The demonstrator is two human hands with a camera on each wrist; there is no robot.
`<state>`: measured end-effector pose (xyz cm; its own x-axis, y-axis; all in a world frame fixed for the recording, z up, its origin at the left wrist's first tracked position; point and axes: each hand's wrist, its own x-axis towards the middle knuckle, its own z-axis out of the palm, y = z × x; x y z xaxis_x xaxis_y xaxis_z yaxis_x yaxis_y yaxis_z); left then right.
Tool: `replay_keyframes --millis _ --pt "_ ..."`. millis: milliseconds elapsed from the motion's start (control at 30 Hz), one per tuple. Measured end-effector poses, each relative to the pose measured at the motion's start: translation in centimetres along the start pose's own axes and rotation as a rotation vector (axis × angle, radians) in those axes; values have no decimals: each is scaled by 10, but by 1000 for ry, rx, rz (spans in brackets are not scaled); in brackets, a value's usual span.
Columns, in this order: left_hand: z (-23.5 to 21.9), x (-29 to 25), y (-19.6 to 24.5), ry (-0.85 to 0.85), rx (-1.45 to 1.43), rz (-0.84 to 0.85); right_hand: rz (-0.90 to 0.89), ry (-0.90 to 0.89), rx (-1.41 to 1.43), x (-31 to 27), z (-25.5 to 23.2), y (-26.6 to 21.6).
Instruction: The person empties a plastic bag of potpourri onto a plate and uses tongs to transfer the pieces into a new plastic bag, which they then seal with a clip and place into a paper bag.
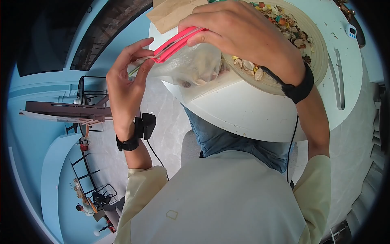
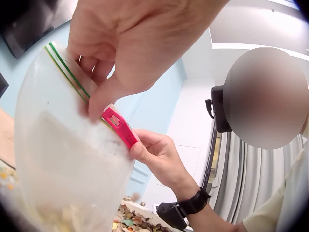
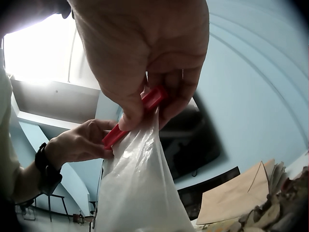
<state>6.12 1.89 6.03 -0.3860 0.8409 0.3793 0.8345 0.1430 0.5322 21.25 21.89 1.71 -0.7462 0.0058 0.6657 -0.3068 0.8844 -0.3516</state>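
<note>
A translucent plastic zip bag point(image 1: 195, 63) hangs upright between my hands, with pale pieces in its bottom. A pink bag clip point(image 1: 176, 44) lies along part of its top edge. My left hand point(image 1: 128, 81) pinches the bag's mouth just beyond the clip's end, where the green zip strip point(image 2: 67, 70) sticks out uncovered. At the clip's other end, my right hand point(image 1: 248, 36) grips the clip between thumb and fingers. In the right wrist view, the bag's film falls in creases below the red-looking clip point(image 3: 154, 99).
A round tray point(image 1: 276, 87) of dried leaves and petals stands on the white table point(image 1: 239, 114), under my right forearm. Brown paper point(image 1: 170, 16) lies at the far left edge. Metal tongs point(image 1: 339, 81) and a small timer point(image 1: 351, 31) are on the right. Far off sits another person point(image 1: 85, 208).
</note>
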Motion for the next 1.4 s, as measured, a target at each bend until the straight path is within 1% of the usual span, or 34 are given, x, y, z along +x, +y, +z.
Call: replay_keyframes --millis 133,200,233,300,333,400,433,500,533,600,733,900,1000,1200,1333,1400 --pt "0 1 -3 5 25 18 3 3 -2 0 0 1" --pt "2 2 -2 -7 30 107 7 3 -2 0 1 1" --pt "4 2 2 -8 31 107 8 4 -2 0 1 1" --pt "8 3 13 -10 116 192 7 3 0 2 2 3" --pt "9 2 14 -8 118 191 5 3 1 3 2 3" --pt "11 1 14 -15 234 105 4 3 0 3 3 2" --pt "12 0 13 -16 233 106 6 3 -1 3 3 2" --pt "14 -1 11 47 159 20 11 3 -5 1 3 2" --pt "15 -3 10 47 159 20 11 3 -5 1 3 2" --pt "18 -6 8 107 114 9 12 3 -4 0 3 2" --pt "17 -5 11 115 108 -9 8 1 1 5 7 -10" --pt "21 -5 6 161 129 36 5 4 0 10 11 -16" --pt "21 -4 7 144 112 -3 5 5 1 13 13 -18" --pt "22 -3 6 143 74 -27 11 7 -2 12 13 -12" --pt "21 1 5 139 91 -12 14 9 -4 7 9 -3" --pt "20 5 5 84 86 20 16 10 -5 7 10 0"
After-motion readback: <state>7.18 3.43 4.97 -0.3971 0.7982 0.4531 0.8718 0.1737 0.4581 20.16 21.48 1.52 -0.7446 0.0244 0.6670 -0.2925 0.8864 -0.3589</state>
